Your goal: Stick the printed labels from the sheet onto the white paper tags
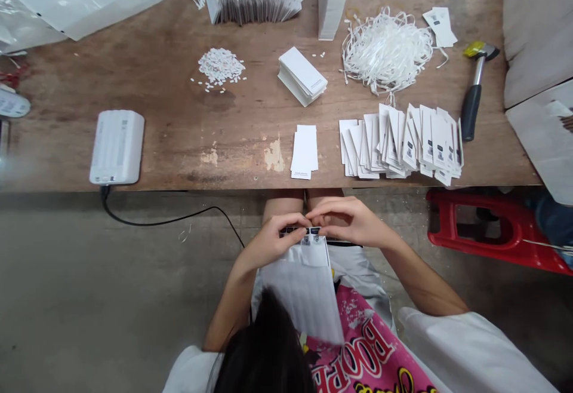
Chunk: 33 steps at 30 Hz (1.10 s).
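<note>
On my lap rests a shallow white box with a row of small white printed tags along its far end, their tops dark. My left hand is closed over the row's left part, with thumb and fingers on the tags. From the right, my right hand has its thumb at the tags' edge and its fingers curved over them. The fingertips partly hide what is gripped. A translucent white foam sheet covers the nearer part of the box, and my hair hides its lower left.
On the wooden table are spread tags, a small tag stack, a card block, white strings, small white pieces, a hammer and a cabled power bank. A red stool stands right.
</note>
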{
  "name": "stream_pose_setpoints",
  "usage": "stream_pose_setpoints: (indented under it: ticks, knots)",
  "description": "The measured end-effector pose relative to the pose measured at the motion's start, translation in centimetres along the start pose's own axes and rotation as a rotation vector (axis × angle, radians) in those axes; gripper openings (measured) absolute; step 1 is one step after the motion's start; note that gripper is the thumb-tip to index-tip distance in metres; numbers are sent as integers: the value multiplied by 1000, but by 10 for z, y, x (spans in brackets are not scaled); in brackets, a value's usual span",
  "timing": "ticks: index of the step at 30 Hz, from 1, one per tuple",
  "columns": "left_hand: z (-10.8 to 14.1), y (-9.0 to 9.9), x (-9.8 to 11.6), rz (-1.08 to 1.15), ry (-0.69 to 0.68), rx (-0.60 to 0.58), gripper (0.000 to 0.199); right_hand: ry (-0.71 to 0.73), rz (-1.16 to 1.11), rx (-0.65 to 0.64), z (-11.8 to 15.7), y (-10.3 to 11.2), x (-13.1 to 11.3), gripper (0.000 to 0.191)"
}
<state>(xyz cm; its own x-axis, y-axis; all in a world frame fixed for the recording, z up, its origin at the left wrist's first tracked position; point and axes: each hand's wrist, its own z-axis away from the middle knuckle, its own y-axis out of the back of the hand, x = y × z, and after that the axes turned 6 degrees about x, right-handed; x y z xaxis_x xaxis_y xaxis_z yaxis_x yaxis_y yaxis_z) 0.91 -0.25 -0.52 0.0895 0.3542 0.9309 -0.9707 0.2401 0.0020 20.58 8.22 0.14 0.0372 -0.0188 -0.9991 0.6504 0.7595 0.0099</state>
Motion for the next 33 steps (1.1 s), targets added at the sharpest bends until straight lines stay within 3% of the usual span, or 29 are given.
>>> stream_pose_setpoints:
  ticks: [3, 6, 17, 23, 25, 29, 33]
  knots:
    - [2, -3, 0, -48, -30, 30, 17, -266, -193, 21, 2, -1, 1, 22]
    - [2, -6, 2, -69, -35, 44, 16, -402, -342, 82, 5, -2, 4, 19]
    - [6, -9, 13, -37, -75, 2, 17, -453, -561, 182, 15, -13, 23, 23]
    - [6, -10, 13, 22, -39, -31, 18, -301, -494, 145, 17, -14, 18, 13]
    - [6, -11, 12, 72, -29, -48, 18, -188, -385, 90, 17, -11, 15, 9]
    - [6, -13, 8, 208, 17, -85, 20, 94, -121, -29, 17, -9, 7, 19]
    - [5, -13, 4, 222, 38, -77, 22, 315, 75, 5, 18, -8, 0, 15]
